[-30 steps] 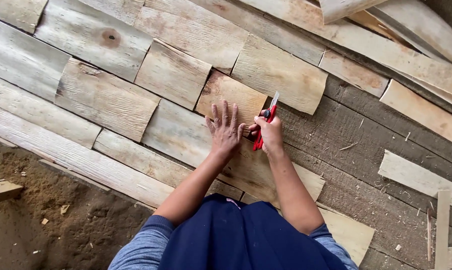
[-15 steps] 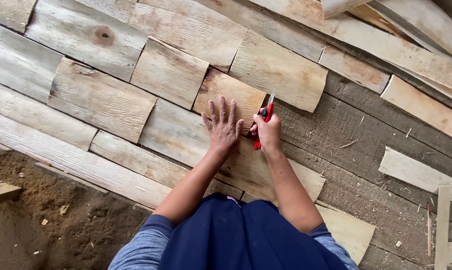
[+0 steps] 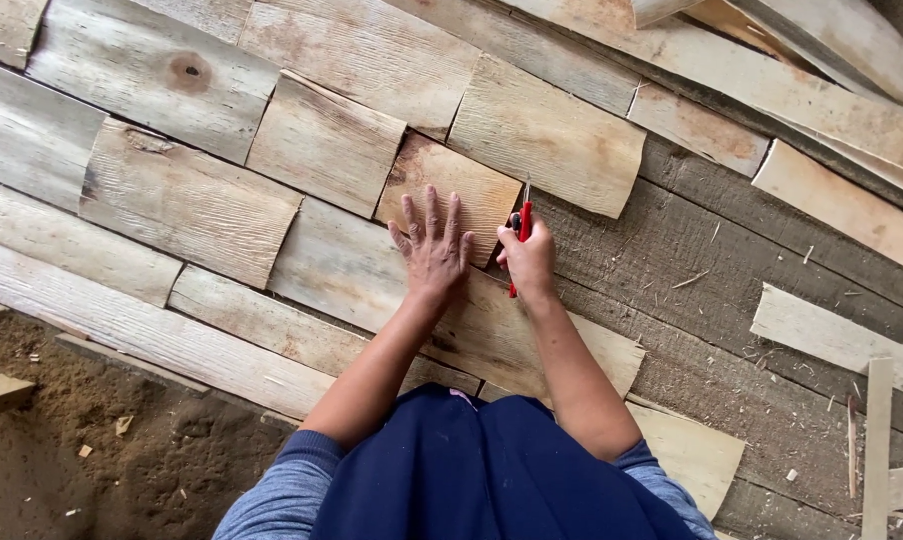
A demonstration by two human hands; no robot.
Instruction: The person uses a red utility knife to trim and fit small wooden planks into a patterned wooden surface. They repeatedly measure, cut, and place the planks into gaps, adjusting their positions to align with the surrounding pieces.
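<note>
My left hand (image 3: 432,245) lies flat with fingers spread on a brownish wooden shingle (image 3: 452,185) in the middle of a layered shingle surface. My right hand (image 3: 532,258) grips a red-handled utility knife (image 3: 519,235), its blade tip at the shingle's right edge. A pale, larger shingle (image 3: 547,135) overlaps just above and to the right. Both forearms reach up from my blue sleeves.
Rows of weathered shingles (image 3: 187,200) cover the left and top. Dark bare boards (image 3: 732,270) lie to the right, with loose wood strips (image 3: 837,335) and chips. Sandy ground (image 3: 102,440) is at the lower left. A loose shingle (image 3: 687,450) sits by my right elbow.
Both hands have stayed on the brown shingle. The knife has turned more upright in my right hand and sits close against the shingle's edge.
</note>
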